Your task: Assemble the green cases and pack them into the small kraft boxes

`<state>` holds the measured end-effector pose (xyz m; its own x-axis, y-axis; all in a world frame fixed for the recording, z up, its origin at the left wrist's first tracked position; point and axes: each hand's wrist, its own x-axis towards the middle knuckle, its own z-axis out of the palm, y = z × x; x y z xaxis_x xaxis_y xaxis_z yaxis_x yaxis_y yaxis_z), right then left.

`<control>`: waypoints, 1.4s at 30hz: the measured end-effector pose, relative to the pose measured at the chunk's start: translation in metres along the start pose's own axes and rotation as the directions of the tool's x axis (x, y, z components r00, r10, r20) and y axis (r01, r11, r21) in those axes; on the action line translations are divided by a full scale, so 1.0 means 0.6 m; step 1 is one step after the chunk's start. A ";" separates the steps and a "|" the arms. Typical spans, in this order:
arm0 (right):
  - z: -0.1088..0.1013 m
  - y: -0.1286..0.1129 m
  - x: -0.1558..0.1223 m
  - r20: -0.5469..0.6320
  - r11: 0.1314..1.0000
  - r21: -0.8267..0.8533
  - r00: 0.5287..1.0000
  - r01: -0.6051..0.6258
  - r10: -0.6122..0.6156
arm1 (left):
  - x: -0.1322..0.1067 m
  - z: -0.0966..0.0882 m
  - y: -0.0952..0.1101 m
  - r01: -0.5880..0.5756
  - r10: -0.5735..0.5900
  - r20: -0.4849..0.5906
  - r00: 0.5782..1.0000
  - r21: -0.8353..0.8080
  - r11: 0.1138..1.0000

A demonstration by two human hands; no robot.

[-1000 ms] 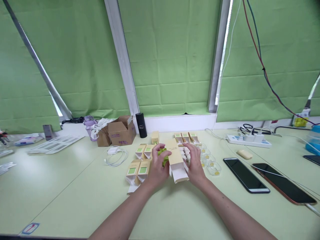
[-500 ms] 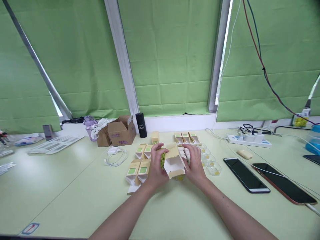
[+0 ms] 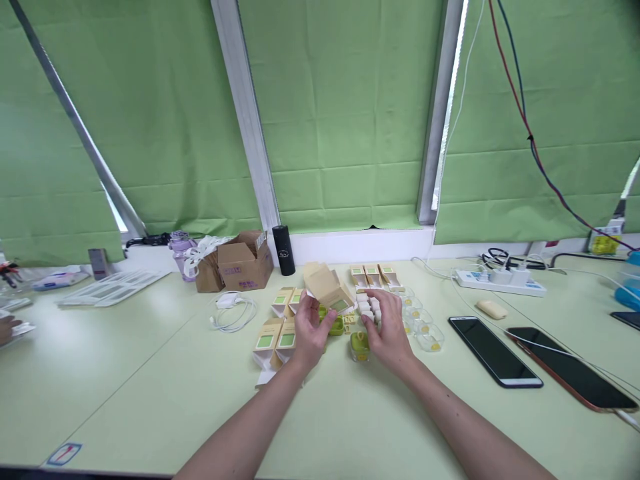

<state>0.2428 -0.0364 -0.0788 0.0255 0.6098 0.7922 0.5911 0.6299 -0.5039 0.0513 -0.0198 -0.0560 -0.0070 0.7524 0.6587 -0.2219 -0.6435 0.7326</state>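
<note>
My left hand holds a small kraft cardboard box with a green window panel, tilted above the table. Its fingertips are partly hidden behind the box. My right hand is just right of it, thumb and index finger apart, with nothing seen between them. Below the right hand stands a small clear container with a green top. Green trays lie behind the left thumb. Several white rounded pieces sit beside the right fingertips, and clear plastic cups with yellow spots lie farther right.
Open kraft boxes stand left of my hands, three more at the back. Phones, a power strip and cables lie right. A brown carton and black cylinder stand behind. Another person's hand shows at the left edge.
The box has been raised and turned so its open end no longer faces me. My right hand has come away from it. Another person's hand has appeared at the left edge.
</note>
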 end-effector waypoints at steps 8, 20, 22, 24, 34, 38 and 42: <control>-0.001 -0.007 0.000 0.001 0.999 0.030 1.000 0.015 -0.015 | 0.006 0.004 0.008 0.086 -0.085 0.024 0.996 -0.069 0.994; 0.000 -0.015 -0.001 0.048 0.974 0.228 0.999 0.010 -0.022 | 0.005 0.009 0.018 0.189 -0.183 0.078 0.980 -0.087 0.978; 0.000 -0.017 -0.002 0.057 0.966 0.259 0.998 0.004 -0.020 | 0.004 0.010 0.019 0.228 -0.220 0.097 0.971 -0.090 0.969; 0.000 -0.018 -0.002 0.070 0.958 0.285 0.997 -0.006 -0.015 | 0.003 0.009 0.019 0.259 -0.250 0.110 0.962 -0.082 0.962; -0.003 -0.025 -0.004 0.136 0.935 0.350 0.991 -0.050 0.002 | 0.001 0.007 0.013 0.284 -0.278 0.131 0.952 -0.031 0.958; -0.005 -0.028 -0.002 0.132 0.929 0.364 0.991 -0.066 0.019 | 0.002 0.008 0.009 0.288 -0.282 0.144 0.948 -0.018 0.958; -0.006 -0.028 0.000 0.137 0.914 0.390 0.989 -0.109 0.060 | 0.000 0.005 0.004 0.267 -0.266 0.150 0.952 0.012 0.964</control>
<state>0.2357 -0.0490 -0.0690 -0.0496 0.7064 0.7061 0.2232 0.6969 -0.6816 0.0540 -0.0219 -0.0539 0.1986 0.8665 0.4580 -0.2042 -0.4205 0.8840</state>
